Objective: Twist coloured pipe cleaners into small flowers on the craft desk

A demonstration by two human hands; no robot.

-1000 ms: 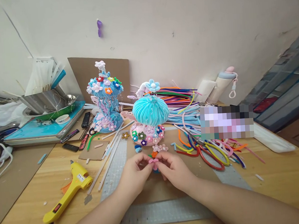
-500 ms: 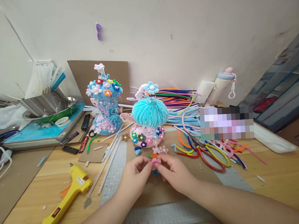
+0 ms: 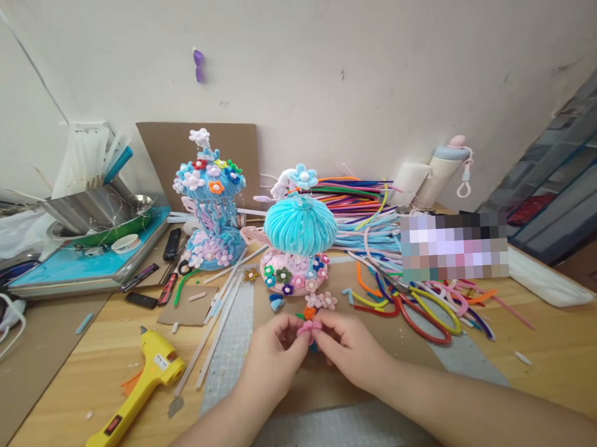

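Note:
My left hand [image 3: 275, 348] and my right hand [image 3: 351, 344] meet low in the middle of the head view. Their fingertips pinch a small pink pipe-cleaner flower [image 3: 310, 327] from both sides. Just beyond it lie an orange flower [image 3: 310, 313] and pale pink flowers [image 3: 324, 301]. Something blue below the pink flower is mostly hidden by my fingers. Past these stands a fuzzy model with a turquoise dome [image 3: 300, 225] over a pink base [image 3: 296, 284] dotted with small flowers. A short blue fuzzy piece [image 3: 276, 301] lies left of the flowers.
A yellow glue gun [image 3: 147, 385] lies at left, beside clear glue sticks [image 3: 217, 334]. Red-handled scissors [image 3: 426, 318] rest among loose pipe cleaners at right. Behind stand a finished-looking blue flowered model [image 3: 211, 181] and a metal bowl [image 3: 95, 204]. Cardboard [image 3: 376, 373] covers part of a cutting mat [image 3: 339, 431].
Both hands stay in place, still pinching the pink flower. The flower has turned slightly and shows more of its petals. The view has shifted very little.

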